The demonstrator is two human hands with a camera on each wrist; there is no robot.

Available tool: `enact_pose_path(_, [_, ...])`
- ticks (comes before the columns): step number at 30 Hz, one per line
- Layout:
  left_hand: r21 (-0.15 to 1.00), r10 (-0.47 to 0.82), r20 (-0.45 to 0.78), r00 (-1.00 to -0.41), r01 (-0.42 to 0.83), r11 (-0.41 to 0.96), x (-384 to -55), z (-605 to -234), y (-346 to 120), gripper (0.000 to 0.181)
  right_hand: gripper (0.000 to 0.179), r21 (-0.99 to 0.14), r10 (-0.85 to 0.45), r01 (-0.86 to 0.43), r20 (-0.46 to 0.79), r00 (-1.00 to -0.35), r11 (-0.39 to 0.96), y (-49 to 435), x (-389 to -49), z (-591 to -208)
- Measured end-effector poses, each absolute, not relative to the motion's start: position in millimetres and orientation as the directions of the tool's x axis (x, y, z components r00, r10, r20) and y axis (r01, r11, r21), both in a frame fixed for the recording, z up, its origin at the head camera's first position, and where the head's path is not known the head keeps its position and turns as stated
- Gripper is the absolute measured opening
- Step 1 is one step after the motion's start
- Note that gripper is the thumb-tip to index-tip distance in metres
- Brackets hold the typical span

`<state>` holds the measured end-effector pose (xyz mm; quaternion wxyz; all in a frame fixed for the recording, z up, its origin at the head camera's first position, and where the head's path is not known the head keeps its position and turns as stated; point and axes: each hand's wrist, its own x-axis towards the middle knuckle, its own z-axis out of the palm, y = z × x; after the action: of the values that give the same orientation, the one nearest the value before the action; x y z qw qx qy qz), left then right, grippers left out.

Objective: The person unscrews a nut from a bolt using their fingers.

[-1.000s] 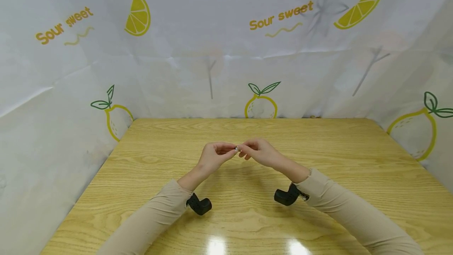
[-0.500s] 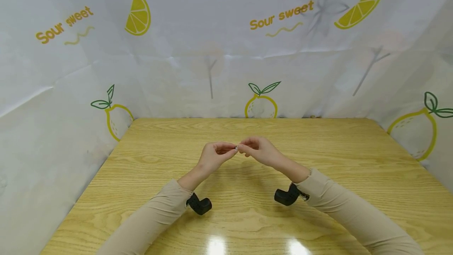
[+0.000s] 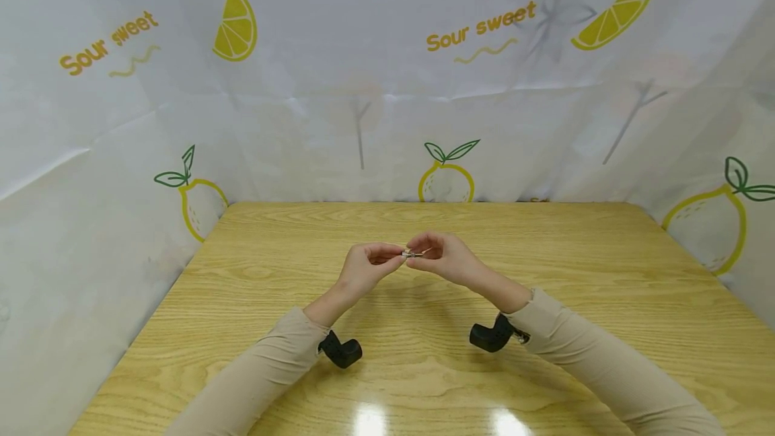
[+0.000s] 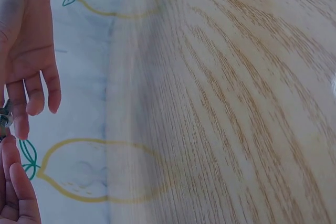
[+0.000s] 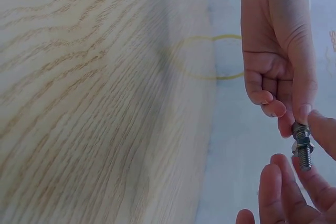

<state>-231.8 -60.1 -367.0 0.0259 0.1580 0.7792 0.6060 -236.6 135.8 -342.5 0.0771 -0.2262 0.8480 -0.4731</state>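
Note:
A small metal bolt (image 5: 305, 161) carries a hex nut (image 5: 302, 144) partway along its thread, held above the table. My left hand (image 3: 365, 269) pinches the bolt's head end between thumb and fingertips. The threaded end points toward my right hand (image 3: 449, 262), whose thumb and fingers stand apart around the nut and thread. In the head view, the shank shows between those spread fingers. Whether a right fingertip still touches the nut, I cannot tell. The left wrist view catches only part of the bolt at its left edge.
The wooden table (image 3: 418, 369) spreads beneath both hands. A white curtain (image 3: 315, 133) printed with lemons surrounds its back and sides. Black wrist mounts (image 3: 344, 351) hang under both sleeves.
My right thumb and fingers have spread apart, uncovering the bolt's thread and nut that they covered half a second ago. The left hand has stayed in place with its pinch.

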Motion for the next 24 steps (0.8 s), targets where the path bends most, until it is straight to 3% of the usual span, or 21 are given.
enact_pose_path(7, [0.949, 0.275, 0.137, -0.952, 0.206, 0.239, -231.4, -365.6, -60.2, 0.023, 0.033, -0.833, -0.459, -0.287, 0.045, -0.887, 0.473, 134.9, -236.3, -342.1])
enact_pose_path(24, [0.950, 0.264, 0.139, -0.954, 0.204, 0.237, -231.1, -366.0, -59.9, 0.022, 0.026, -0.836, -0.451, -0.308, 0.082, -0.889, 0.455, 135.4, -235.6, -341.9])
